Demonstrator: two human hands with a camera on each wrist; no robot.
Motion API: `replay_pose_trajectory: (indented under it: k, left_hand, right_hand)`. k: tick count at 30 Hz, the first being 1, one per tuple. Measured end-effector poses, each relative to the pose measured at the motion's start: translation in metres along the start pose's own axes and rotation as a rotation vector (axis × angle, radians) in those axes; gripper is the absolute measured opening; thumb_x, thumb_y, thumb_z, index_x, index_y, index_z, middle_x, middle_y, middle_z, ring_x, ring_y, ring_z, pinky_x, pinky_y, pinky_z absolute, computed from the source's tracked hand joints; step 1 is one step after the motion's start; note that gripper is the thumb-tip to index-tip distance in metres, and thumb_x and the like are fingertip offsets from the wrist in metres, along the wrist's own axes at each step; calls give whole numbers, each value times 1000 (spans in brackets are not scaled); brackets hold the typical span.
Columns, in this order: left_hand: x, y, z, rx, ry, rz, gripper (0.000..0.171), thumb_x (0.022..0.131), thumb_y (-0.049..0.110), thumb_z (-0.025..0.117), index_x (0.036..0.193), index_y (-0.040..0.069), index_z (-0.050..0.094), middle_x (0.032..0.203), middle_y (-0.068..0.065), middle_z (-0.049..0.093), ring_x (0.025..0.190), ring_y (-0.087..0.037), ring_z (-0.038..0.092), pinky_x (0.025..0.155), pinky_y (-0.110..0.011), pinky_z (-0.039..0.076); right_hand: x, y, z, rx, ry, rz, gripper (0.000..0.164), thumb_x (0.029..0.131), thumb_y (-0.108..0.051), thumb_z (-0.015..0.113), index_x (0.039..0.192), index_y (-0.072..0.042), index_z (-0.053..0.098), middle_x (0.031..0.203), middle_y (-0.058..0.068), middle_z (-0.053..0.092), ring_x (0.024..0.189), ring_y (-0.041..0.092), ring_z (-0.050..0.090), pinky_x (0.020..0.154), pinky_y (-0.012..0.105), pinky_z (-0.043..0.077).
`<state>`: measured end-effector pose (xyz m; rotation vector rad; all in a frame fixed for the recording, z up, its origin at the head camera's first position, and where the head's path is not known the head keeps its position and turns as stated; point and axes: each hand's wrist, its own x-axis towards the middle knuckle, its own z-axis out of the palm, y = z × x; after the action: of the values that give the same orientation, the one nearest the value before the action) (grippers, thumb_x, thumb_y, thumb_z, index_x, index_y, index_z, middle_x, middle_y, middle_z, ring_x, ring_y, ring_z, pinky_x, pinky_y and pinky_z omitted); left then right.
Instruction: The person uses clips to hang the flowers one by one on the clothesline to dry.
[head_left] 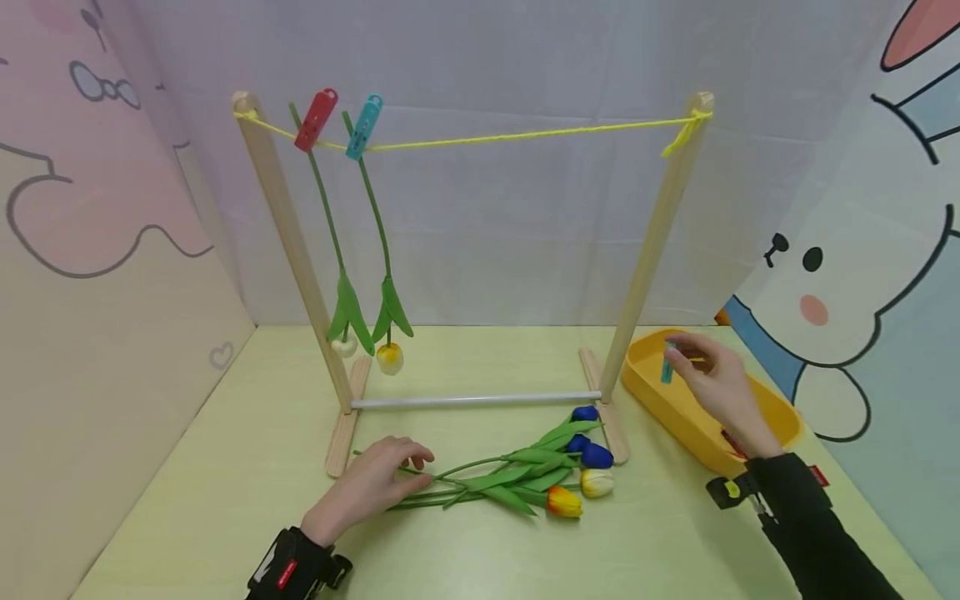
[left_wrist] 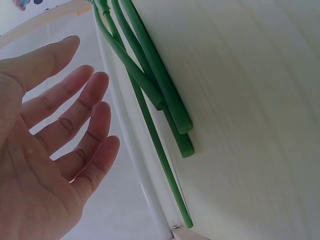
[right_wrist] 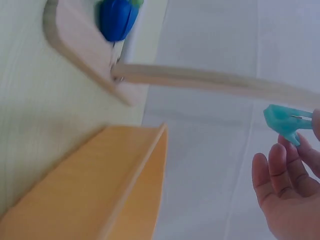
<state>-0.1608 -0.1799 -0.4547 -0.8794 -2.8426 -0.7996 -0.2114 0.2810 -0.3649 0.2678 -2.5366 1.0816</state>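
My right hand [head_left: 716, 383] pinches a teal clothespin [head_left: 667, 364] over the yellow basket [head_left: 652, 404]. In the right wrist view the clothespin [right_wrist: 282, 119] sticks out from the fingertips, its prongs turned away from the hand. My left hand [head_left: 375, 479], fingers relaxed and slightly bent, hovers by the stem ends of several artificial tulips [head_left: 517, 477] with blue, white and orange-yellow heads. The left wrist view shows those green stems [left_wrist: 155, 90] beside the fingers, with nothing held. Two tulips hang upside down from a yellow string [head_left: 525, 137], under a red clothespin [head_left: 317, 119] and a blue clothespin [head_left: 364, 127].
A wooden frame carries the string between a left post [head_left: 288, 242] and a right post [head_left: 660, 233]. A white rod [head_left: 476, 401] joins the posts low down. The posts' flat wooden feet rest on the table [head_left: 465, 558]. The basket stands beyond the right post.
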Motion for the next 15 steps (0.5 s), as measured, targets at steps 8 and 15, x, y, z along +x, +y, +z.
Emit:
replay_pose_trajectory:
  k: [8,15]
  left_hand:
    - [11,10,4,41,-40,-1,17,93,22,72,103,9,77,90,3,72,86,-14,64,73,-26,51]
    - [21,18,12,91,-60,-1,17,92,25,74,100,10,79,85,5,62,77,-10,53,64,-20,41]
  right_hand:
    - [-12,-19,12,220,2,-25,30,102,-15,59,126,3,64,95,-28,62,84,-5,59,79,3,49]
    - [-20,-30,33,588,-16,-91,25,98,2,60,122,6,66,98,-14,74,81,7,69,82,13,57]
